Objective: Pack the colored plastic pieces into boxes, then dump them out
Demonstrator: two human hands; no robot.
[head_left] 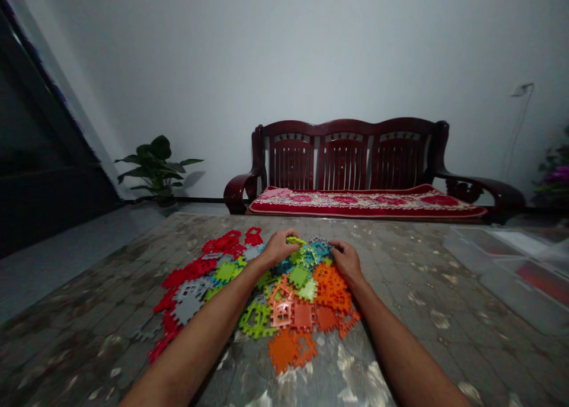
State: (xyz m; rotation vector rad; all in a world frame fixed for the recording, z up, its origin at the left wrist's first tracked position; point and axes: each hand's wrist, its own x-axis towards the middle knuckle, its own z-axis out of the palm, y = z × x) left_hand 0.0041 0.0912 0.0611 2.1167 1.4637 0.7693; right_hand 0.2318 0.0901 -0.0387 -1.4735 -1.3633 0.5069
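A heap of interlocking plastic building pieces with notched edges lies on the table in front of me. At its far side my left hand (281,247) is closed on a yellow-green notched piece (295,240), pinched between thumb and fingers. My right hand (347,259) rests at the heap's right edge, thumb and fingers apart, beside teal pieces (323,248). Below it are orange pieces (331,285). Salmon pieces (303,315) and green pieces (299,276) fill the middle. Grey pieces (191,297) and red pieces (191,272) spread to the left, partly hidden by my left forearm.
The patterned table (413,348) extends on both sides. Clear plastic boxes (502,271) stand at the right, one with something red inside. Beyond the table are a dark wooden bench (344,152) with a red floral cushion (364,201) and a leafy plant (155,167).
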